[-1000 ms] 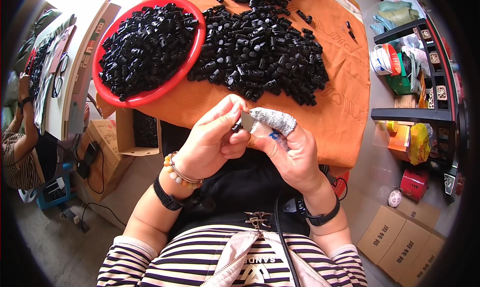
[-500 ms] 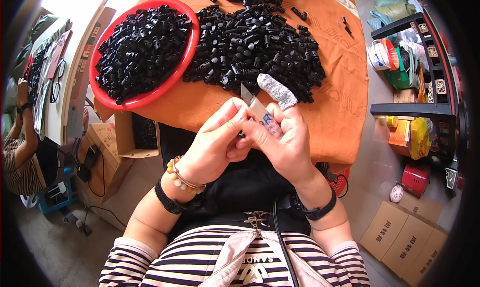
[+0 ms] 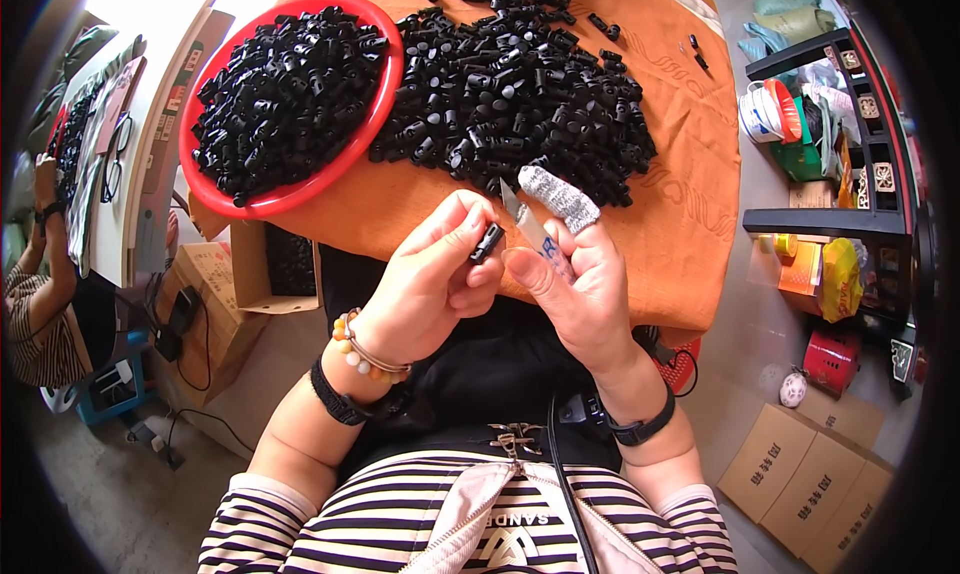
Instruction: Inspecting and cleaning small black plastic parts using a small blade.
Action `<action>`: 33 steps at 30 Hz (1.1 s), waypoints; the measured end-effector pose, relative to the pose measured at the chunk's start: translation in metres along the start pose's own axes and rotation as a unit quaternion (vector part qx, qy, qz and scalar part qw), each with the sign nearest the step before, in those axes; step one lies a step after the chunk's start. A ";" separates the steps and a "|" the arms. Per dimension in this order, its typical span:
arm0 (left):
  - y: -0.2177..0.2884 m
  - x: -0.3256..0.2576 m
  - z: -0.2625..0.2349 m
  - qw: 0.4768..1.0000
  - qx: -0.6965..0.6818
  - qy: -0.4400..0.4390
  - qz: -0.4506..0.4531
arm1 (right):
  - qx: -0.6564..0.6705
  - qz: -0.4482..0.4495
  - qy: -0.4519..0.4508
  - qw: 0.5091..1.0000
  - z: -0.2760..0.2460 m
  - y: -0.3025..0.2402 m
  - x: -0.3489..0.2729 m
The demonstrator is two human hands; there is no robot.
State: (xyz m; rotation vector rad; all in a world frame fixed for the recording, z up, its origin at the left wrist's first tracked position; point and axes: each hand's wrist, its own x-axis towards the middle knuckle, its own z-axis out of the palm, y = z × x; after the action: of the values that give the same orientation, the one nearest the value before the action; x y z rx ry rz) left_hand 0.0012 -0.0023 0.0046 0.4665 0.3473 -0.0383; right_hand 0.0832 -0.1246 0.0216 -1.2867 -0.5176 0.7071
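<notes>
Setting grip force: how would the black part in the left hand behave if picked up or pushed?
The black part is likely stiff: no bend shows where the left hand pinches it. Probably light, being small enough to pinch. May roll if pushed: its sides look rounded, like many in the pile.

1. Beyond the left hand (image 3: 435, 264), leftward, a basin (image 3: 384, 102) of parts (image 3: 290, 94) sits on the table (image 3: 685, 234).
2. Beyond both hands, a heap of parts (image 3: 510, 104) lies there too.
3. Left of the left hand: an open carton (image 3: 247, 264).
4. Well right of the right hand (image 3: 585, 294): a shelf (image 3: 830, 222).
</notes>
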 end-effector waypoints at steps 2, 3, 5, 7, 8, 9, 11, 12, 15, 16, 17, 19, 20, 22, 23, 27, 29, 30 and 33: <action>-0.002 -0.001 0.006 0.998 0.059 0.032 0.022 | 0.016 -0.008 0.012 1.000 0.000 0.001 0.000; -0.003 -0.002 0.007 0.998 0.059 0.032 0.022 | -0.016 -0.001 -0.003 1.000 -0.002 0.001 0.001; -0.003 -0.003 0.009 0.996 0.086 -0.001 0.005 | -0.048 0.006 -0.019 0.999 -0.005 0.003 0.002; -0.001 -0.003 0.006 0.995 0.100 -0.002 -0.010 | -0.042 -0.005 0.031 0.999 -0.007 0.009 0.004; 0.000 -0.003 0.005 0.997 0.076 -0.016 -0.006 | -0.066 -0.028 0.058 0.996 -0.007 0.006 0.006; 0.000 -0.004 0.005 0.998 0.052 -0.032 -0.004 | -0.066 -0.028 0.058 0.996 -0.010 0.006 0.006; 0.000 -0.003 0.004 0.998 0.051 -0.031 -0.003 | -0.070 -0.004 0.056 0.996 -0.019 0.008 0.004; 0.000 -0.002 0.004 0.998 0.050 -0.029 0.000 | -0.079 0.005 0.044 0.996 -0.020 0.006 0.003; -0.004 -0.001 0.004 0.997 0.071 -0.010 -0.005 | 0.023 0.011 0.007 1.000 -0.005 -0.004 0.000; -0.003 -0.001 0.005 0.997 0.071 -0.014 -0.005 | 0.010 0.008 -0.020 1.000 -0.010 0.003 -0.001; -0.002 -0.002 0.008 0.996 0.083 -0.017 -0.014 | 0.007 0.006 -0.018 1.000 -0.009 0.005 -0.001; -0.002 -0.002 0.010 0.995 0.096 -0.023 -0.023 | 0.024 0.012 -0.003 1.000 -0.008 0.006 0.000; -0.001 -0.002 0.008 0.996 0.093 -0.014 -0.005 | -0.039 0.023 -0.009 0.999 -0.016 0.004 0.002; 0.003 -0.004 0.006 0.995 0.097 0.001 0.037 | -0.064 0.006 0.012 0.998 -0.021 0.007 0.005; 0.006 -0.004 0.004 0.994 0.091 0.004 0.064 | -0.087 -0.010 0.032 0.996 -0.022 0.007 0.005; 0.034 -0.003 -0.002 0.981 0.096 0.051 0.161 | -0.081 -0.097 0.103 0.987 -0.037 0.014 0.011; 0.055 -0.004 -0.012 0.965 0.104 0.079 0.230 | -0.147 -0.059 0.141 0.977 -0.056 0.015 0.011; 0.066 -0.004 -0.019 0.958 0.097 0.071 0.260 | -0.142 -0.058 0.171 0.973 -0.063 0.013 0.011; 0.096 -0.012 -0.031 0.932 0.093 0.061 0.344 | -0.161 -0.054 0.230 0.958 -0.080 0.010 0.012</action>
State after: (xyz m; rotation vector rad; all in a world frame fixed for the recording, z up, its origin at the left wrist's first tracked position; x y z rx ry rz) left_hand -0.0086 0.0968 0.0246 0.7603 0.2880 0.6493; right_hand 0.1457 -0.1688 -0.0055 -1.6552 -0.3241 0.2172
